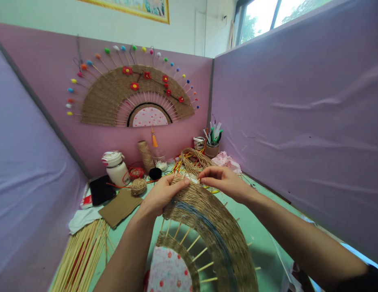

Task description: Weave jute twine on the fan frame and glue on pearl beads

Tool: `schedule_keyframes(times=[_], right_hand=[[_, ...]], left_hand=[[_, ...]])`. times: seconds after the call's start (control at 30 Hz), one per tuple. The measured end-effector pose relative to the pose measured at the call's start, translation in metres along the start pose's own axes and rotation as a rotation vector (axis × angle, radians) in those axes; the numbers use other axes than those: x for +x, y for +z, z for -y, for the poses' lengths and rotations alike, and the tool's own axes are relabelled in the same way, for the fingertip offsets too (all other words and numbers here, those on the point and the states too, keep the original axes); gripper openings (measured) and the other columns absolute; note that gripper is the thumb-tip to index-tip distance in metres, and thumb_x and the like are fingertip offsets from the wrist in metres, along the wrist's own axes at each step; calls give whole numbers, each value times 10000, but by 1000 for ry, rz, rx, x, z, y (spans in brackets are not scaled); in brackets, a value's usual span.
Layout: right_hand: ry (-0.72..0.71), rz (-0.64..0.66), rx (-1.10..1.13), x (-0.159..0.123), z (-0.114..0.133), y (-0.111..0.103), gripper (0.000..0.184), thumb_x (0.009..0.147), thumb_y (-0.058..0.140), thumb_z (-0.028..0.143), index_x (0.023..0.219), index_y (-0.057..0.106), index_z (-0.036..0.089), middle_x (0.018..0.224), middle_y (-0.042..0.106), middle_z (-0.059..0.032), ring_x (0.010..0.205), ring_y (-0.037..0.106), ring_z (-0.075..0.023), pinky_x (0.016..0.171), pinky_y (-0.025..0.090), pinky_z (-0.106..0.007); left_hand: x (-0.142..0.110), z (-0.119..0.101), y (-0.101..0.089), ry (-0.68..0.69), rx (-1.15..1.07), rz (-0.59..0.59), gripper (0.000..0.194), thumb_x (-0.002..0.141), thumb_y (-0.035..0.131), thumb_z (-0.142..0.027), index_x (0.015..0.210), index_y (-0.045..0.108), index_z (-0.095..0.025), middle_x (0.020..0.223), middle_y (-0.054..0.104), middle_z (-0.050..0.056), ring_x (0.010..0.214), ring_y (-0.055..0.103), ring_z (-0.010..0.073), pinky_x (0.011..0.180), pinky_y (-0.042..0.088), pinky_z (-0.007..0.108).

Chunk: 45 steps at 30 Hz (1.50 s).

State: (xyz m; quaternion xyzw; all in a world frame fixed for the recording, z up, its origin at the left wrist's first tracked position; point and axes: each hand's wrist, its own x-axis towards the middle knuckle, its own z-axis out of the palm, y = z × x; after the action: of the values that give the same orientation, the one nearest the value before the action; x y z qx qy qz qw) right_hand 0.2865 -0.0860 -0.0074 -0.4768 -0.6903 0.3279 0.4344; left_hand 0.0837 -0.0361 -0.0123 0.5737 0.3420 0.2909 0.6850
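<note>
The left hand (166, 192) grips the woven fan (211, 211) near its upper end, thumb lying on the weave; its grip is closed on the fan. The right hand (227, 182) is at the fan's outer edge with thumb and fingertips close together; whether they pinch a strand, I cannot tell. The fan, with a blue band and a dotted panel (170, 269), is above the worktop (237, 231), its thin sticks showing between the woven parts. Beyond the hands lies a bundle of cord (195, 160). To the left are a twine ball (138, 187), cardboard (120, 207), a white bottle (117, 170) and loose sticks (82, 257). A finished fan (109, 95) hangs on the pink wall (33, 52).
</note>
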Motion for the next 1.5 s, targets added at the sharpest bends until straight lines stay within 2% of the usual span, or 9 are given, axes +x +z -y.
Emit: schedule_keyframes(times=[0.07, 0.13, 0.27, 0.33, 0.57, 0.93, 1.37, 1.5], right_hand=[[-122, -44, -60, 0, 5, -3, 121, 805, 616, 243, 910, 649, 191, 917, 635, -47, 872, 571, -170, 808, 441, -340], [-257, -25, -146, 1, 12, -8, 128, 802, 627, 209, 925, 661, 214, 982, 619, -53, 968, 548, -187, 898, 407, -372], [-561, 127, -496, 7, 24, -18, 142, 881, 537, 189, 959, 654, 206, 987, 622, -77, 969, 550, -193, 876, 426, -391], [-634, 189, -608, 12, 27, -21, 145, 889, 526, 174, 955, 654, 194, 1003, 623, -84, 973, 549, -189, 871, 429, -382], [-640, 291, -702, 19, 31, -20, 135, 867, 541, 130, 924, 650, 187, 1007, 638, -79, 933, 574, -177, 830, 440, -341], [-724, 302, -825, 23, 29, -19, 132, 855, 535, 134, 892, 644, 197, 916, 676, -43, 889, 575, -180, 857, 394, -375], [-799, 259, -789, 25, 25, -19, 135, 896, 529, 190, 858, 658, 189, 953, 670, -53, 924, 584, -168, 869, 411, -376], [-775, 278, -682, 25, 20, -20, 140, 895, 540, 190, 967, 659, 186, 1019, 670, -70, 973, 575, -181, 888, 421, -389]], left_hand=[[0, 1, 0, 5, 6, -4, 323, 657, 726, -409, 871, 664, -175, 755, 690, 21, 620, 610, 137, 587, 450, 238], [1, 1, 0, 14, 16, -6, 329, 652, 729, -410, 874, 665, -176, 754, 689, 20, 620, 610, 140, 585, 447, 239], [2, 2, -1, 13, 27, -41, 331, 636, 739, -407, 867, 667, -181, 750, 689, 10, 619, 607, 137, 582, 449, 238], [2, 1, 0, 7, 27, -42, 323, 639, 737, -407, 860, 667, -183, 745, 688, 8, 618, 606, 137, 582, 451, 238], [0, -1, 2, 25, 37, -33, 339, 649, 725, -418, 872, 671, -169, 768, 696, 22, 633, 611, 148, 588, 453, 242], [-2, -2, 1, 16, 21, -16, 291, 665, 717, -401, 861, 679, -189, 762, 692, 3, 641, 606, 137, 602, 444, 236], [-1, -2, -1, 31, 34, -12, 295, 673, 714, -391, 866, 659, -175, 713, 661, -5, 604, 580, 124, 573, 429, 228], [-1, -1, 0, 29, 13, -5, 297, 669, 717, -399, 856, 653, -177, 715, 662, -13, 604, 582, 118, 574, 430, 222]])
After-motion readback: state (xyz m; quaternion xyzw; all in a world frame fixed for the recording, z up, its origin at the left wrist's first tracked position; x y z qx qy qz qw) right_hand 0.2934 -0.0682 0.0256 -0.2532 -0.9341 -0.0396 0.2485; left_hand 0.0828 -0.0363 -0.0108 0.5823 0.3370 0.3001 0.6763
